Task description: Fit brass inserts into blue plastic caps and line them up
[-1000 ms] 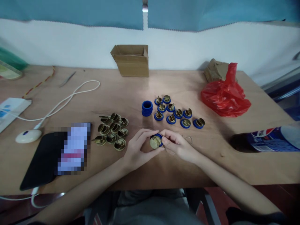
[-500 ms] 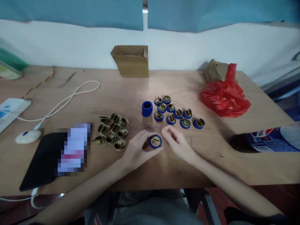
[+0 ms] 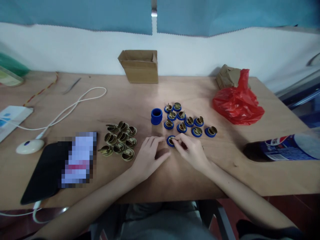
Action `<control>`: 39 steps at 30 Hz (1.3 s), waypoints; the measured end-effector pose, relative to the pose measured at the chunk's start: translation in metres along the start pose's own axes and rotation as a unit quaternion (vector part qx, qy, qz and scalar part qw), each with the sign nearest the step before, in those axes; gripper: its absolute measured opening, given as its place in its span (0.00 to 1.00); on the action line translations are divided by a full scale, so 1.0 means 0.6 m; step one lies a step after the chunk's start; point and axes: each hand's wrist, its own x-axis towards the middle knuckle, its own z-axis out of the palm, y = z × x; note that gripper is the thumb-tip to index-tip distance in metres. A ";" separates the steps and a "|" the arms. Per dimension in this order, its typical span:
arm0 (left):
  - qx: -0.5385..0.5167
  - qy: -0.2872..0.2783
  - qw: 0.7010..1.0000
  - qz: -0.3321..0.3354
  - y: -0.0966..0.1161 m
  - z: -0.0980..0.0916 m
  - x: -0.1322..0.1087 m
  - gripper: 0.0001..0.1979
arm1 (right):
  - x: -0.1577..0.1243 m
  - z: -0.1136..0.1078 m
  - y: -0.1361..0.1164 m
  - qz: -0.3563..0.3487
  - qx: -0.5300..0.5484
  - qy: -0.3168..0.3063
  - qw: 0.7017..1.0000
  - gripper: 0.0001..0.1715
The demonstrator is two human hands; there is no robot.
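My right hand (image 3: pixel 191 150) is closed in a pinch on a blue-ringed brass disc (image 3: pixel 170 140) on the table; its fingertips cover the disc's right side. Just to the left, my left hand (image 3: pixel 149 156) is open, thumb and fingers apart, with nothing between them. Beyond my hands stand a short stack of blue rings (image 3: pixel 156 116) and several brass pieces in blue rings (image 3: pixel 189 121), some with tilted round flaps. Left of my left hand lies a group of brass pieces without blue rings (image 3: pixel 122 136).
A black phone (image 3: pixel 47 170) with a lit, blurred screen lies at left, near a white cable (image 3: pixel 75 106). An open cardboard box (image 3: pixel 142 71) stands by the wall. A red plastic bag (image 3: pixel 238 106) and a cola bottle (image 3: pixel 282 148) are on the right.
The blue-ringed brass disc has left the gap in my left hand and moved right and slightly away from me. My right hand now pinches it; my left hand stays nearly in place.
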 end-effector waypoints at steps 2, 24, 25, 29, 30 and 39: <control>0.005 -0.002 1.000 0.000 0.001 0.001 -0.001 0.19 | 0.008 -0.006 0.008 0.021 -0.009 0.007 1.000 0.10; -0.003 -0.041 0.999 -0.003 0.015 -0.008 0.001 0.05 | 0.026 -0.026 0.024 0.090 -0.192 0.011 0.977 0.10; -0.002 -0.041 0.999 -0.003 0.015 -0.008 0.001 0.05 | 0.026 -0.026 0.026 0.079 -0.204 0.008 0.976 0.10; 0.001 -0.042 0.999 -0.001 0.014 -0.008 0.000 0.06 | 0.027 -0.023 0.032 0.038 -0.181 -0.015 0.983 0.09; 0.001 -0.042 0.999 -0.001 0.013 -0.007 0.000 0.06 | 0.027 -0.022 0.032 0.029 -0.168 -0.021 0.985 0.09; 0.000 -0.046 0.999 0.005 0.011 -0.006 0.000 0.05 | 0.022 -0.016 0.018 -0.088 -0.140 -0.056 0.985 0.16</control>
